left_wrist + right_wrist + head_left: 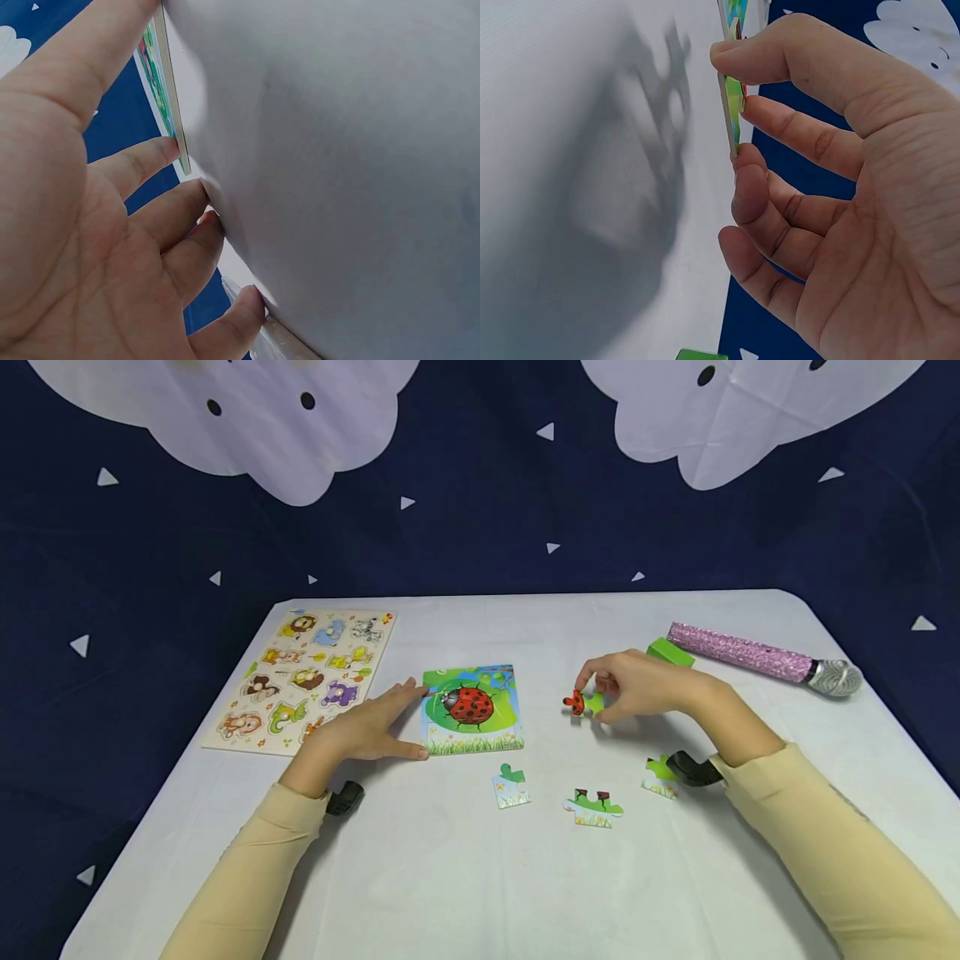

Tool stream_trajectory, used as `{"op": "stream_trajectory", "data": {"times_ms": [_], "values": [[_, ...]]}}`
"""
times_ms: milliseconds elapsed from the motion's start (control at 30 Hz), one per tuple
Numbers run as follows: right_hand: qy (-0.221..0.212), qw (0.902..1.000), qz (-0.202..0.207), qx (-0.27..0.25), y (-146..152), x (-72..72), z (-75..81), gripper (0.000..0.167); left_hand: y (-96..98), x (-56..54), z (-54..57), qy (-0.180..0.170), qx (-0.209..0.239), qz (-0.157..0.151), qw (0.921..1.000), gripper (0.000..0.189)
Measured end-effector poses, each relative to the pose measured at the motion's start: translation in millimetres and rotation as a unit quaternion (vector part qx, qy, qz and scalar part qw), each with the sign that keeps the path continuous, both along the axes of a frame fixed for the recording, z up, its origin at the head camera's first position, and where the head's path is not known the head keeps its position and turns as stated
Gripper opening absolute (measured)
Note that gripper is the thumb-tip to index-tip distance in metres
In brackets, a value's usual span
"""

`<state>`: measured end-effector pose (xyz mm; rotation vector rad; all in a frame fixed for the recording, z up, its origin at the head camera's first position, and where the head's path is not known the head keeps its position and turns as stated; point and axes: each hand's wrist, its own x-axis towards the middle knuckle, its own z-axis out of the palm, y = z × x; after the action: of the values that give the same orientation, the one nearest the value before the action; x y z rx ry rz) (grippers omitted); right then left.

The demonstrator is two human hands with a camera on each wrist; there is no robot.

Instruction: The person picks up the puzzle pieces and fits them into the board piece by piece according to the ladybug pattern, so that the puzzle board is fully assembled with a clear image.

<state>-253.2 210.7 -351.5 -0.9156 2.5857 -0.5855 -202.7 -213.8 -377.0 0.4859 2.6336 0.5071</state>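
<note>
A square ladybug puzzle board (pixel 471 739) lies near the middle of the table. My left hand (pixel 367 725) rests beside its left edge, thumb and index fingertip touching it with the fingers fairly straight. In the left wrist view the board (pixel 166 90) shows edge-on by the thumb and fingers. Right of the board, my right hand (pixel 639 683) pinches a red and green jigsaw piece (pixel 577 702) between thumb and fingers. The right wrist view shows this piece (pixel 733 112) nearly edge-on, partly hidden by the thumb.
Loose jigsaw pieces lie in front: one with a green knob (pixel 512 789), a wide one (pixel 594 810) and one near the right wrist (pixel 660 778). An animal peg board (pixel 255 692) lies left. A green block (pixel 670 652) and pink glittery microphone (pixel 742 652) lie back right.
</note>
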Motion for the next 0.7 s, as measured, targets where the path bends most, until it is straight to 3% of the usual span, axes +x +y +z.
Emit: {"op": "stream_trajectory", "data": {"times_ms": [700], "values": [[0.007, 0.9991, 0.040, 0.008, -52, -17.3, 4.7, 0.043, 0.6, -0.4, 1.7, -0.002, -0.008, 0.002, 1.0000, 0.108]]}}
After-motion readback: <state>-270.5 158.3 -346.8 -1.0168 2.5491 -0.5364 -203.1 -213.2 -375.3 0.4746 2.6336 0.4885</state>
